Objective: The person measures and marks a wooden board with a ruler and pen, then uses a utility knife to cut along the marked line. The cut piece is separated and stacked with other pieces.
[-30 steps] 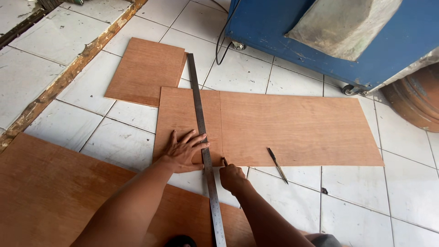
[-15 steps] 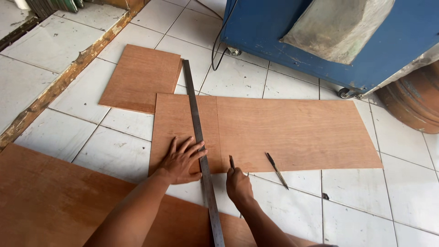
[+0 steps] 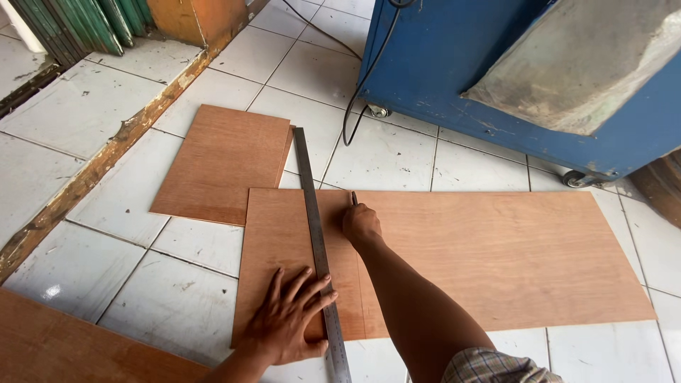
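Observation:
A long steel ruler [image 3: 313, 213] lies across the left part of a large plywood sheet [image 3: 496, 262] on the tiled floor. My left hand [image 3: 291, 319] presses flat, fingers spread, on the ruler and the sheet near the sheet's front edge. My right hand [image 3: 362, 225] reaches out along the ruler's right side and is closed on a thin dark marking tool [image 3: 353, 198]. The tool's tip sits at the sheet's far edge, close to the ruler.
A smaller plywood piece [image 3: 227, 163] lies left of the ruler's far end. A blue machine on casters [image 3: 454, 64] stands behind the sheet, with a black cable [image 3: 352, 106] hanging down. A worn wooden strip [image 3: 106, 156] runs along the left. Another brown board [image 3: 64, 347] lies at bottom left.
My right hand has slid with the tool along the ruler from the sheet's near edge to its far edge. My left hand stays pressed on the ruler. The view has shifted forward.

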